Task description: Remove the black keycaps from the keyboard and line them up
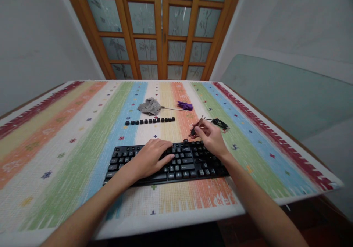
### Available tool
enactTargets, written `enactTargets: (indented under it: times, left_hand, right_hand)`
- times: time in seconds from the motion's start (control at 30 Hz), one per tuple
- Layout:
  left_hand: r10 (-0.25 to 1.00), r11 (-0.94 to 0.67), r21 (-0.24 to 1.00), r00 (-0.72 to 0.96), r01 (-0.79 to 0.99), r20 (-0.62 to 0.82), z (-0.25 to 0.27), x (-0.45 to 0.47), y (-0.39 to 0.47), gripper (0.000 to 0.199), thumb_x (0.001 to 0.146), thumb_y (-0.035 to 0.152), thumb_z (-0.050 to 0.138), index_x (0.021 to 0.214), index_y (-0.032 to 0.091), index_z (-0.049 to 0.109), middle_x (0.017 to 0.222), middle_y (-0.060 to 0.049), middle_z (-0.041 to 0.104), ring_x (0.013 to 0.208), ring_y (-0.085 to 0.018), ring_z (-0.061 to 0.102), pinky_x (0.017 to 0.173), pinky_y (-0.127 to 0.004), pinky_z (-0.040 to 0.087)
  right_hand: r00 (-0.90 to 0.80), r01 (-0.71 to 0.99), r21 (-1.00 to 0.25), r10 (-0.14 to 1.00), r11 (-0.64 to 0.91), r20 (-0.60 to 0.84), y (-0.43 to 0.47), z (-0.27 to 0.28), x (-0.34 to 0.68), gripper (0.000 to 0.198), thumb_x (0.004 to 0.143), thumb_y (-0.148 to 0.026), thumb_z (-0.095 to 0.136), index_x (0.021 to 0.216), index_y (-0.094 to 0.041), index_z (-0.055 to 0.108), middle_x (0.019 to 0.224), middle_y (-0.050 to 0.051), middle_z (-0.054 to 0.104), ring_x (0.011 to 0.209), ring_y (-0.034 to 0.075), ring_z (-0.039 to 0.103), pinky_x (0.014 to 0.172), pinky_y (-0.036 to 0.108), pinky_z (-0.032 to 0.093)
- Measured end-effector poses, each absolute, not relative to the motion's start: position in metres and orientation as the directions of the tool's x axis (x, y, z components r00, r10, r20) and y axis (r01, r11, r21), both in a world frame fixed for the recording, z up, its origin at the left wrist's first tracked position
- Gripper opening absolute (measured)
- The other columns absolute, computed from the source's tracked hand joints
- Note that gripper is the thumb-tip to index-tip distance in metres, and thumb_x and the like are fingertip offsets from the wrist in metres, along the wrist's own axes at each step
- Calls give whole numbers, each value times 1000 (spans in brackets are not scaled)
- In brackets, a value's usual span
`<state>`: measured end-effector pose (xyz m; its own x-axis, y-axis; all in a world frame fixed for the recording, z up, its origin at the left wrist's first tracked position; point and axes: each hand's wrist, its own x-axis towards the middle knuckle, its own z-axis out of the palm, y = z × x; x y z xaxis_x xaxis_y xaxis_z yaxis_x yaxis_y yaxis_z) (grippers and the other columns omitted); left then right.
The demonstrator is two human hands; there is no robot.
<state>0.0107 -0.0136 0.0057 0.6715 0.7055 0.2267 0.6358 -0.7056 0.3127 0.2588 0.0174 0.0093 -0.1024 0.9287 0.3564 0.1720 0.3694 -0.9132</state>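
A black keyboard lies in front of me on the patterned tablecloth. Resting flat on its middle keys is my left hand, fingers stretched out and thumb apart. My right hand is above the keyboard's upper right part, its fingers pinched round a small dark keycap puller. A single black keycap shows just below the puller's tip, by the keyboard's back edge; whether the two touch, I cannot tell. Behind the keyboard, several loose black keycaps form a straight row.
A crumpled grey cloth lies beyond the row. To its right are a thin rod and a purple bundle. The coiled black cable sits behind my right hand. The table's front edge is close to me.
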Motion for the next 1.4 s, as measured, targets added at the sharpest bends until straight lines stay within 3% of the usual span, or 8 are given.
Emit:
enactTargets:
  times: [0.27, 0.53, 0.8, 1.03, 1.23, 1.4]
  left_hand:
    - [696, -718, 309, 643, 623, 321, 25, 22, -12, 28, 97, 40, 52, 114, 19, 59, 111, -8, 66, 104, -24, 59, 92, -41, 47]
    - [619, -785, 201, 731, 586, 288, 23, 34, -5, 16, 97, 31, 54, 98, 17, 60, 95, -8, 67, 92, -24, 60, 83, -40, 46]
    - [601, -799, 297, 722, 524, 343, 33, 29, 3, 13, 95, 29, 56, 99, 17, 59, 95, -7, 65, 90, -22, 59, 81, -38, 47]
    - [588, -808, 403, 642, 430, 492, 41, 31, 11, 12, 96, 25, 53, 106, 19, 58, 107, -7, 65, 103, -20, 59, 92, -41, 48]
    - [512, -846, 252, 586, 470, 628, 44, 36, 42, 9, 95, 25, 56, 99, 18, 59, 117, -10, 59, 114, -24, 56, 97, -44, 47]
    - [506, -812, 80, 628, 578, 591, 32, 42, 84, 9, 92, 23, 57, 97, 17, 61, 123, -13, 57, 112, -27, 55, 92, -45, 47]
  right_hand:
    - [-221, 166, -863, 871, 477, 439, -1, 13, 248, 23, 90, -40, 61, 88, -17, 61, 92, 9, 71, 70, 17, 71, 64, 29, 61]
    - [-248, 175, -813, 824, 555, 509, -4, 10, 245, 13, 91, -30, 61, 96, -18, 63, 84, 5, 71, 65, 14, 68, 63, 27, 60]
    - [-180, 46, -853, 845, 519, 504, -5, 13, 243, 15, 92, -32, 62, 96, -18, 62, 86, 6, 70, 69, 16, 71, 63, 29, 63]
    - [16, -37, -873, 874, 486, 486, -6, 22, 242, 29, 89, -44, 65, 97, -17, 59, 84, 5, 69, 71, 19, 73, 60, 33, 65]
    - [76, -52, -863, 863, 503, 499, -5, 23, 243, 24, 89, -40, 66, 96, -18, 61, 82, 4, 68, 71, 18, 73, 60, 32, 65]
    - [64, -43, -863, 863, 504, 501, -4, 23, 243, 21, 90, -37, 65, 96, -18, 61, 83, 4, 69, 68, 17, 72, 59, 30, 64]
